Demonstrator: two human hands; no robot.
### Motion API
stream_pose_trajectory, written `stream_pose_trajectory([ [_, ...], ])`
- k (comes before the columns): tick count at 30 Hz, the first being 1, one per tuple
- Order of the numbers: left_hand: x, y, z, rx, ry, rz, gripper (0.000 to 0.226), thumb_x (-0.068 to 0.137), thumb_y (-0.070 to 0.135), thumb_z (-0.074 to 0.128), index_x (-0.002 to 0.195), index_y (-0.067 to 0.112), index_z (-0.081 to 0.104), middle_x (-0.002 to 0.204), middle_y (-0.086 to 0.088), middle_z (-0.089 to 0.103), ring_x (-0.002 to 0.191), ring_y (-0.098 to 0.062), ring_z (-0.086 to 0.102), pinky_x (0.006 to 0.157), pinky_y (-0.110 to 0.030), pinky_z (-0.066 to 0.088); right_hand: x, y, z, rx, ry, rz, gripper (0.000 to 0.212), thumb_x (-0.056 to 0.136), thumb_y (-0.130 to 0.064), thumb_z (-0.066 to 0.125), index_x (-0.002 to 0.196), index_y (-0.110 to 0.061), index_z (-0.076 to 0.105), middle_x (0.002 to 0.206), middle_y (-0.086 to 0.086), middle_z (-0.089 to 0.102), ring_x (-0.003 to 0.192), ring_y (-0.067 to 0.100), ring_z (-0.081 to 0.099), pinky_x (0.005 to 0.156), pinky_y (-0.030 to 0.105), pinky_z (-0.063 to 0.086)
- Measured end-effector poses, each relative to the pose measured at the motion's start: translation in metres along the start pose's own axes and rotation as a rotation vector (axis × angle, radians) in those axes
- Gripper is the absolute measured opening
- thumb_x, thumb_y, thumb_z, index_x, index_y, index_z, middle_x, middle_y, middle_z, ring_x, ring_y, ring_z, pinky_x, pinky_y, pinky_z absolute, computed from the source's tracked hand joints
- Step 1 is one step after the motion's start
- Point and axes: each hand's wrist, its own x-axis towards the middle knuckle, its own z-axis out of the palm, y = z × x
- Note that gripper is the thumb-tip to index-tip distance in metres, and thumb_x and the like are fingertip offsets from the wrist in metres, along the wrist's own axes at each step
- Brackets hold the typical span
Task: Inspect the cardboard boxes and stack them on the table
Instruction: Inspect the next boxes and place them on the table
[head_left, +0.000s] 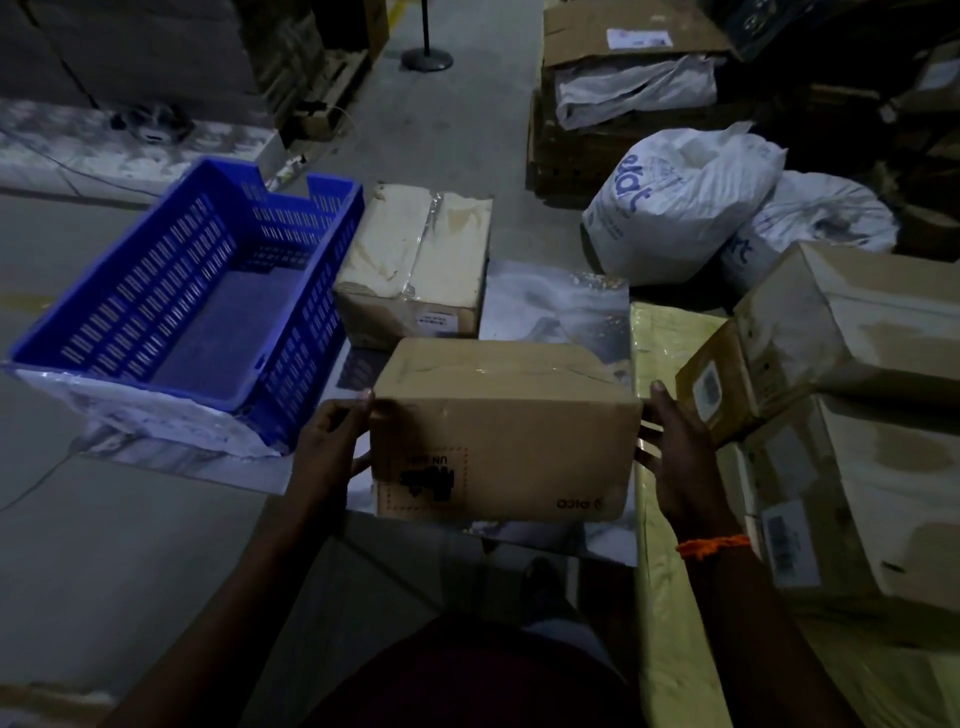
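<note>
Both hands (332, 452) grip a rectangular, creased cardboard box (501, 431).

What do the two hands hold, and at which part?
A cardboard box, held at its two ends: left hand on the left end, right hand on the right.

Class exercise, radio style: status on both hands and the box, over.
Left hand and right hand clamp the brown box by its ends. Taped box just beyond. Blue crate left, clear.

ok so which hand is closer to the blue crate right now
Left. The left hand grips the held box's left end, just beside the blue crate's near corner. The right hand is on the box's far end, away from the crate.
</note>
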Motion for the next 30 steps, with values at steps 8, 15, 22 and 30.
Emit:
stream_pose_trajectory([
  [8,-0.031,-0.055,-0.025,0.117,-0.017,-0.096,0.016,0.098,0.029,0.061,0.103,0.016,0.07,0.088,0.003,0.075,0.084,-0.015,0.068,0.065,-0.028,0.052,-0.027,0.071,-0.026,-0.137,0.039,0.098,0.024,0.096,-0.041,0.069,0.098,-0.017,0.075,0.088,0.003,0.077,0.088,0.024,0.071,0.079,0.041,0.057],
  [15,-0.035,-0.076,-0.029,0.223,-0.036,-0.145,0.034,0.097,0.039,0.061,0.109,0.008,0.068,0.106,-0.011,0.071,0.102,-0.028,0.067,0.086,-0.047,0.056,-0.037,0.098,-0.029,-0.214,0.037,0.138,0.014,0.098,-0.037,0.068,0.1,-0.024,0.074,0.099,0.003,0.076,0.095,0.024,0.071,0.071,0.035,0.054],
  [22,-0.002,-0.064,-0.024,0.277,-0.01,-0.092,0.025,0.095,0.035,0.067,0.118,0.027,0.065,0.121,0.0,0.067,0.109,-0.019,0.066,0.087,-0.041,0.057,0.004,0.086,-0.025,-0.178,0.002,0.147,0.036,0.098,-0.037,0.068,0.123,-0.011,0.068,0.113,0.011,0.074,0.101,0.025,0.072,0.064,0.026,0.057],
  [30,0.039,-0.012,0.02,0.288,-0.192,0.016,0.028,0.1,0.032,0.059,0.122,0.015,0.063,0.111,-0.01,0.067,0.105,-0.032,0.065,0.094,-0.056,0.053,0.045,0.039,0.018,-0.137,-0.125,0.178,0.047,0.101,-0.06,0.051,0.119,-0.022,0.071,0.122,0.013,0.071,0.114,0.031,0.066,0.088,0.046,0.058],
])
